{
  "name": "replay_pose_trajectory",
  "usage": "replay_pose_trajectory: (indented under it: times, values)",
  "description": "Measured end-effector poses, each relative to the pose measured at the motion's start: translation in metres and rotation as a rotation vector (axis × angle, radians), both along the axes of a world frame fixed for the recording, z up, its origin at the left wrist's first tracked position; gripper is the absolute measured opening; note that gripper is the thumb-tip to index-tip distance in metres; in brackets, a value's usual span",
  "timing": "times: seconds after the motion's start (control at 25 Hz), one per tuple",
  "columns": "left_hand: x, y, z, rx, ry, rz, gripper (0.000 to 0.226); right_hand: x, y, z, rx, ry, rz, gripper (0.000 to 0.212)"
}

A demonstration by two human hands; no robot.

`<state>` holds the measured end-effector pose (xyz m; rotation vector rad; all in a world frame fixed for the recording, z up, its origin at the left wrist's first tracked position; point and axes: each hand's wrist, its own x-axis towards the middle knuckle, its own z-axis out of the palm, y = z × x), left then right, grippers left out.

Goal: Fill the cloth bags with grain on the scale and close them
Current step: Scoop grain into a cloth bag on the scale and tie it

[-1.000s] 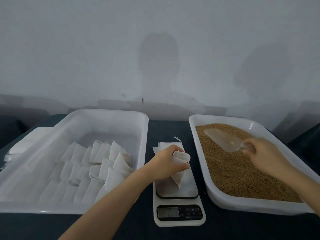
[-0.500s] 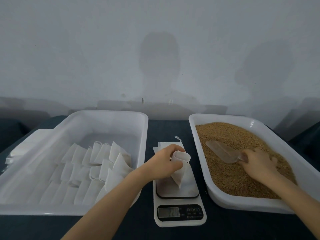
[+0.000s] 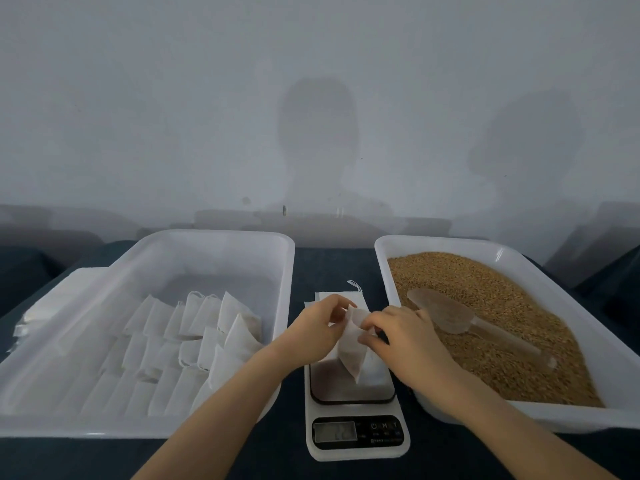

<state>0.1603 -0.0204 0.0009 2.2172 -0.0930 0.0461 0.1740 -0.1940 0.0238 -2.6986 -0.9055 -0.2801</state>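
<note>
Table (image 3: pixel 332 268): one dark surface carrying everything I work with.
Left tray (image 3: pixel 221 234): one white tub holding rows of finished bags (image 3: pixel 194 327), which I take to be filled and closed. I make out more than twenty, but they overlap too much for a firm count.
Right tray (image 3: pixel 433 240): one white tub, loaded with brown grain (image 3: pixel 491 299).
Scale (image 3: pixel 356 441): one, standing between the two trays. Its display is too blurred for me to read.
Spare bags (image 3: pixel 332 296): a small flat pile just behind the scale, number hidden, with one cord loop poking out at the far corner.
Scoop (image 3: pixel 446 315): one, clear plastic, lying on the grain with nobody holding it.
Left hand (image 3: pixel 311 329): fingers pinch one edge of the bag's mouth.
Right hand (image 3: pixel 405 336): fingers curl in and pinch the opposite edge of the same mouth.
Cloth bag (image 3: pixel 351 355): one in work, hanging point-down from both hands over the scale's platform. I cannot tell whether its tip touches.
Handling: I judge it light, thin and floppy, with nothing stiff in it, and any loose grain inside would shift and sag. I would hold it by the hem on both sides, keep the opening upward, and close it by the cord rather than squeezing the body.
</note>
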Motion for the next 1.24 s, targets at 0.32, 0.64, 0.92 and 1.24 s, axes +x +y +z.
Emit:
replay_pose_trajectory:
  times: [0.32, 0.64, 0.92, 1.24]
  values:
    - [-0.007, 0.005, 0.010, 0.031, -0.122, 0.159, 0.004, 0.014, -0.006, 0.001, 0.322, 0.107, -0.018, 0.005]
    - [-0.019, 0.014, 0.022, 0.004, -0.133, 0.247, 0.008, 0.015, -0.001, 0.008, 0.524, 0.132, 0.031, 0.019]
    - [-0.024, 0.013, 0.005, 0.214, -0.137, 0.127, 0.013, 0.018, -0.008, -0.013, 0.411, 0.195, 0.042, 0.019]
    - [-0.026, 0.011, 0.004, 0.221, -0.190, 0.117, 0.014, 0.015, -0.009, -0.014, 0.458, 0.167, 0.050, 0.016]
